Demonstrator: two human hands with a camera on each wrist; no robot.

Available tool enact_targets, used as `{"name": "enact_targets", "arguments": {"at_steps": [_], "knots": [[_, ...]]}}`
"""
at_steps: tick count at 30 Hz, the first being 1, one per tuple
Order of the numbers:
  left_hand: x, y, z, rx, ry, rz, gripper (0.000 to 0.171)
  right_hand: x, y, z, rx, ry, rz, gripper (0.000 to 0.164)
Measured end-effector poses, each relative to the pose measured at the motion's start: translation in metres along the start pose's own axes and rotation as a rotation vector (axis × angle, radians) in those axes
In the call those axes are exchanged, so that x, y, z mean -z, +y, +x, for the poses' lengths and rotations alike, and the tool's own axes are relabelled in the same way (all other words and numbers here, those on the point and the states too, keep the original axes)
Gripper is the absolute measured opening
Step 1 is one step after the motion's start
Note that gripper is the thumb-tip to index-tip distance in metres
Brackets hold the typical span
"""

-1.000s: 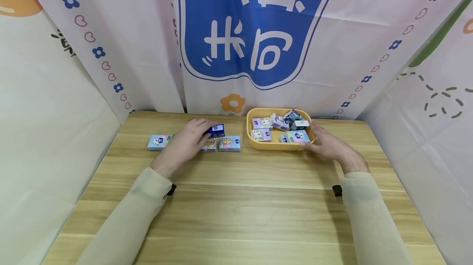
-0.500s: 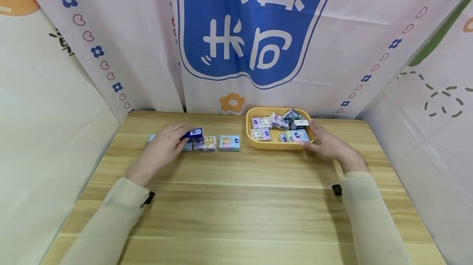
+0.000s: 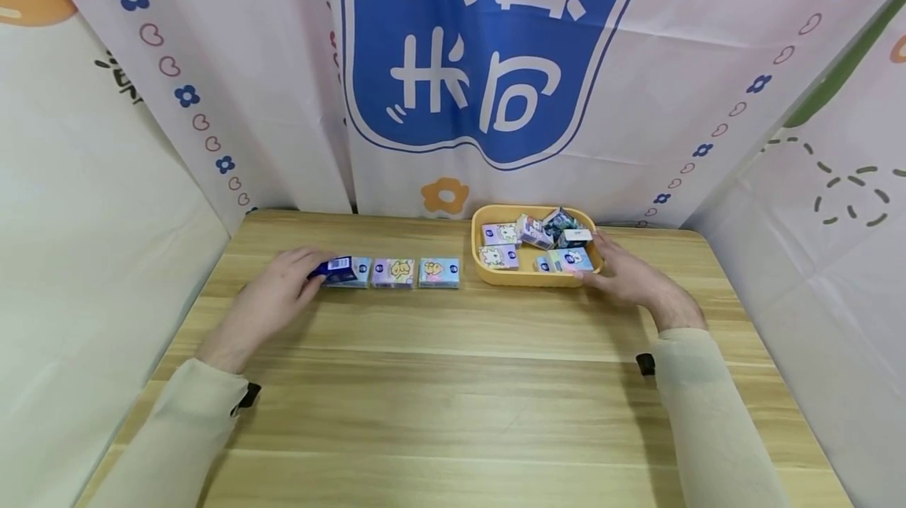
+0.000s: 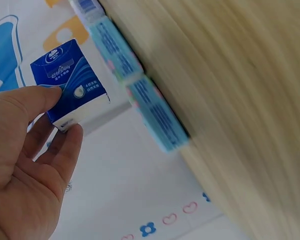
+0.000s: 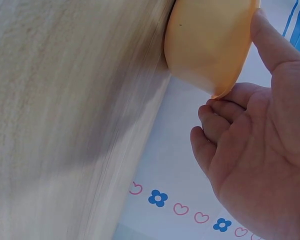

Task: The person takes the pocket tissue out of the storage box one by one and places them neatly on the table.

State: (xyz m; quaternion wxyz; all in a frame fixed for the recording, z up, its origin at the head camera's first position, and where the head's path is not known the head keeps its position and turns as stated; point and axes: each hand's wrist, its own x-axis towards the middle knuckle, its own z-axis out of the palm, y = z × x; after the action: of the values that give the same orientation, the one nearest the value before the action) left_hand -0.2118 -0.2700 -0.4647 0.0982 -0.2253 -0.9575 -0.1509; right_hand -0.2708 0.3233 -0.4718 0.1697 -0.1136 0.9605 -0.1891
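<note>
My left hand (image 3: 272,288) pinches a dark blue pocket tissue pack (image 4: 70,82) between thumb and fingers, above the left part of a row of tissue packs. In the head view the row shows a light blue pack (image 3: 359,273), a purple pack (image 3: 392,274) and a blue pack (image 3: 439,273). The row's leftmost pack (image 4: 157,115) is hidden behind the hand there but shows in the left wrist view. On the other side, my right hand (image 3: 626,276) holds the right end of a yellow basket (image 3: 527,280), thumb and fingertips at its rim.
Inside the basket lie several more packs, among them purple packs (image 3: 499,257), a light blue one (image 3: 575,259) and dark ones (image 3: 559,221). A printed curtain (image 3: 283,99) hangs right behind the wooden table (image 3: 453,398), with further cloth walls at both sides.
My left hand has moved left along the row with the dark blue tissue pack, uncovering the middle packs and covering the leftmost one. The right hand and basket have stayed put.
</note>
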Motion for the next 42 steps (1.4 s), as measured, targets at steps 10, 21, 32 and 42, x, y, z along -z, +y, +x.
{"name": "enact_targets", "arguments": {"at_steps": [10, 21, 32, 42], "knots": [[0.007, -0.017, -0.022, 0.02, 0.01, 0.027, 0.045, 0.001, -0.001, -0.001, 0.015, 0.001, -0.009, 0.11], [0.007, -0.032, -0.042, 0.045, -0.019, 0.07, 0.041, 0.001, 0.0, 0.001, -0.002, -0.005, 0.003, 0.111], [0.006, -0.043, -0.052, 0.084, -0.088, 0.037, 0.041, 0.002, 0.0, -0.001, -0.001, 0.006, -0.001, 0.11], [0.008, -0.037, -0.052, 0.079, -0.153, 0.047, 0.044, 0.0, 0.001, -0.002, 0.002, 0.011, 0.004, 0.11]]}}
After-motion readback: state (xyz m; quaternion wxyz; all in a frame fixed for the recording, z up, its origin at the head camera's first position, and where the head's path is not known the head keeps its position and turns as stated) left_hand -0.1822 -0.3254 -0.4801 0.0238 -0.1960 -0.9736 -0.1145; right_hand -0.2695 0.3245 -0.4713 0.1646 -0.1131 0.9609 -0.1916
